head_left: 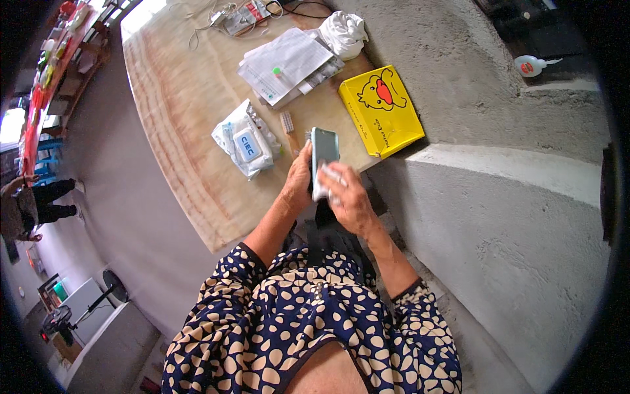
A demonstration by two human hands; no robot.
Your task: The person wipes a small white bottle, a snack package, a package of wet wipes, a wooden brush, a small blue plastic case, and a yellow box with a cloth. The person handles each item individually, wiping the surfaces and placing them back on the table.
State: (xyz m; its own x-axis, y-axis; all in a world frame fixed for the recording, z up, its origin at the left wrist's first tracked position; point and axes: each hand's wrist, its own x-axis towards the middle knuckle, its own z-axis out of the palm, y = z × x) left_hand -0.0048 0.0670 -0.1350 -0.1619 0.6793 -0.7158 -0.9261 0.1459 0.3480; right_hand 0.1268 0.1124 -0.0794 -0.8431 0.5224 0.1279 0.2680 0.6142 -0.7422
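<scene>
- Left hand (299,178) grips the phone (323,154) upright above table (190,105) edge.
- Right hand (348,197) presses a white wipe (330,176) against the phone.
- Wipes pack (246,139) lies near, left of the phone.

A plain home room with bare concrete walls. A round wooden bench (190,98) carries household odds: papers (285,62) at 12 o'clock, a wet-wipe pack (246,141), a yellow duck-printed box (380,111) (cartoonish) at 1. A standing fan (108,289) sits at 8.
</scene>
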